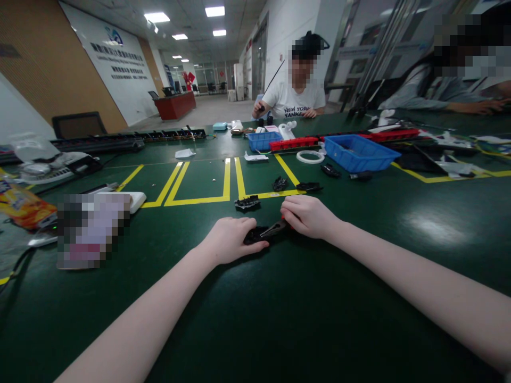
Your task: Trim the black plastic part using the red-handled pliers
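Observation:
My left hand [229,239] presses down on a small black plastic part [255,234] lying on the green table [279,308], its fingers closed over the part's left end. My right hand [307,215] grips a tool with a red handle [285,219] whose dark tip [275,230] rests on the same black part. Just beyond my hands lie other black pieces: one [247,202] on the yellow line, another [280,183] and a flat one [308,186] further right.
Two blue bins [357,153] [263,141], a red strip [293,142] and a white ring [310,156] stand farther back. A person in a white shirt [293,101] sits across; another person's arm [471,103] rests at right. A snack bag [22,205] and keyboards [96,143] lie left.

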`<state>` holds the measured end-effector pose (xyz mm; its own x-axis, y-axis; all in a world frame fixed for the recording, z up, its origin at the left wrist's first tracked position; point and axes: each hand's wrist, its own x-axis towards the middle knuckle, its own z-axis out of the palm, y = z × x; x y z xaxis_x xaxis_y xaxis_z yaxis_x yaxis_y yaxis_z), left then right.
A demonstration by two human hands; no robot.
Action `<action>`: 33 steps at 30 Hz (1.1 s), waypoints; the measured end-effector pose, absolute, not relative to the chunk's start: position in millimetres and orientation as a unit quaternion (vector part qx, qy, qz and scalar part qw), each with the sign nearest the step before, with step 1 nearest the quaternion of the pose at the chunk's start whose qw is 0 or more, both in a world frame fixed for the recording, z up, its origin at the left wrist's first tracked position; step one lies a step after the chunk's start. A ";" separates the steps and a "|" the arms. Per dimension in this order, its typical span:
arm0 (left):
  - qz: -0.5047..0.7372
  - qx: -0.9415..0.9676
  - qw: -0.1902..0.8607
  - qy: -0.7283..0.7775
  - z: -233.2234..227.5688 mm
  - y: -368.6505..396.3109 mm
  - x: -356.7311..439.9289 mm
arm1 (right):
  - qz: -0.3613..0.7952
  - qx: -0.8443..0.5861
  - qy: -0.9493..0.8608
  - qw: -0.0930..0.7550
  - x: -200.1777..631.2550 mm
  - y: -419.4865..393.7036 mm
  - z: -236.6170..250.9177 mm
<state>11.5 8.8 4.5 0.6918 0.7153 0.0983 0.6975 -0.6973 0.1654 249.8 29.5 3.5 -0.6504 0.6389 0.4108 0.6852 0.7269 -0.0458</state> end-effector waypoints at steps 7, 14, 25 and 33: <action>0.075 0.918 0.053 0.387 4.9 8.0 11.5 | -0.054 -0.363 -0.907 0.205 251.7 31.5 2.9; 0.075 0.917 0.050 0.388 4.5 8.0 11.1 | -0.059 -0.365 -0.905 0.211 250.3 29.8 2.7; 0.076 0.917 0.059 0.387 4.5 8.1 10.3 | -0.056 -0.374 -0.899 0.220 245.9 24.6 3.2; 0.077 0.913 0.056 0.397 4.7 7.3 11.6 | -0.050 -0.379 -0.897 0.224 248.7 28.4 2.3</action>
